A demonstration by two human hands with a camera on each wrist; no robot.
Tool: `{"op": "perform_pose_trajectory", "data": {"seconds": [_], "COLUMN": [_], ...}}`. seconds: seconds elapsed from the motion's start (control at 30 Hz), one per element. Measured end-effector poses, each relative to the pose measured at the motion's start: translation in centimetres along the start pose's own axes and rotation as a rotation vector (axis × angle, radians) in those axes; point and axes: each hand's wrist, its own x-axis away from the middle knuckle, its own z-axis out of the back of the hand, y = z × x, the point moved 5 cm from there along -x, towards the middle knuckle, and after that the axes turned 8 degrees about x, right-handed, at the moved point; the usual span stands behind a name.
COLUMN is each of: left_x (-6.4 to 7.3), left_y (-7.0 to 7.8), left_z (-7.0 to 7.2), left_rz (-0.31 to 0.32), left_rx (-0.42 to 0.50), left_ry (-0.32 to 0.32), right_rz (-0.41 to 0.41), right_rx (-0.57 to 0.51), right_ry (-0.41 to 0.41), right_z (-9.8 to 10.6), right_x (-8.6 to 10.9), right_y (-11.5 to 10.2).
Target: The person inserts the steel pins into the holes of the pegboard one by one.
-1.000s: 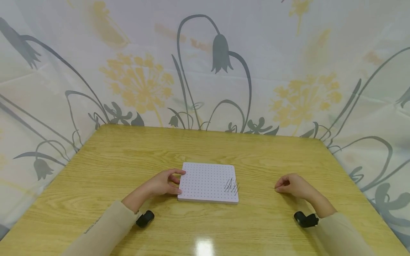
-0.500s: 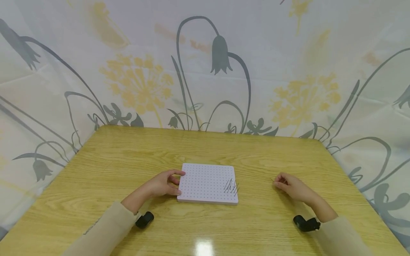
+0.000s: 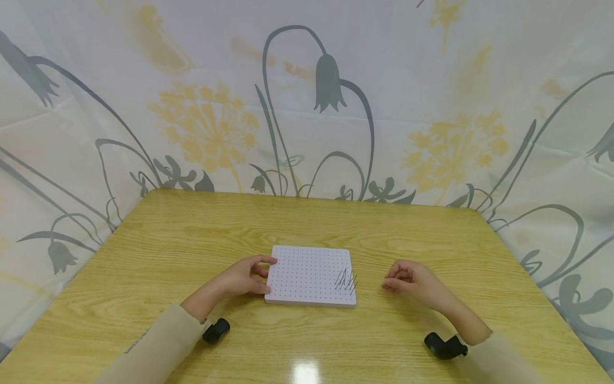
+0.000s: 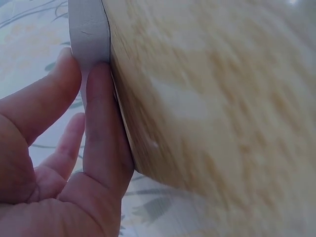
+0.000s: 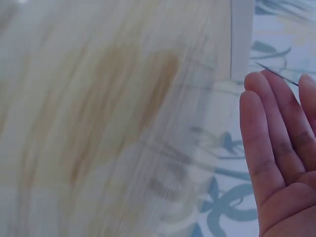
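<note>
A white board point(image 3: 304, 274) with a grid of small holes lies flat on the table. Several thin dark pins point(image 3: 344, 278) stand slanted near its right edge. My left hand point(image 3: 240, 277) grips the board's left edge, thumb and index finger spread along it; the left wrist view has its fingertips against the board's pale side point(image 4: 89, 37). To the right of the board, my right hand point(image 3: 410, 280) hovers above the table, thumb and fingers together. A thin dark pin point(image 5: 276, 74) juts from its fingertips in the right wrist view, and the other fingers extend alongside.
The wood-grain table point(image 3: 307, 218) reaches back to a flower-patterned curtain point(image 3: 408, 64). A black wrist camera point(image 3: 216, 330) sits at the left wrist, and another black camera point(image 3: 445, 346) at the right.
My right hand has moved left toward the board, with a thin pin in its fingertips. The left hand has stayed on the board's left edge.
</note>
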Motion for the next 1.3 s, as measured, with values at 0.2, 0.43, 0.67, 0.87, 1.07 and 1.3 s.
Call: {"op": "perform_pose_trajectory", "data": {"seconds": [0.2,0.43,0.67,0.87,1.07,1.3], "left_x": [0.1,0.1,0.0,0.0,0.0,-0.2], "left_y": [0.3,0.4,0.1,-0.2,-0.3,-0.4], "left_z": [-0.2,-0.3,-0.2,-0.3,-0.3,-0.3], "left_rz": [-0.010,-0.011,0.013,0.043,0.057,0.053], "left_rx": [-0.014,-0.019,0.009,0.059,0.085,0.086], "left_ry": [-0.003,0.013,0.031,0.035,0.032,0.027], "right_rz": [0.077,0.114,0.110,0.102,0.118,0.120], "right_rx": [-0.067,-0.052,-0.016,0.029,0.060,0.204], "right_ry": [-0.064,-0.074,-0.066,-0.034,-0.031,-0.017], "right_z": [-1.9,-3.6,-4.6,-4.7,-4.8,-4.9], "right_x": [-0.6,-1.4,-2.1,-2.4,-2.7,-2.8], "right_y": [-1.4,-2.1,-2.4,-2.7,-2.7,-2.6]}}
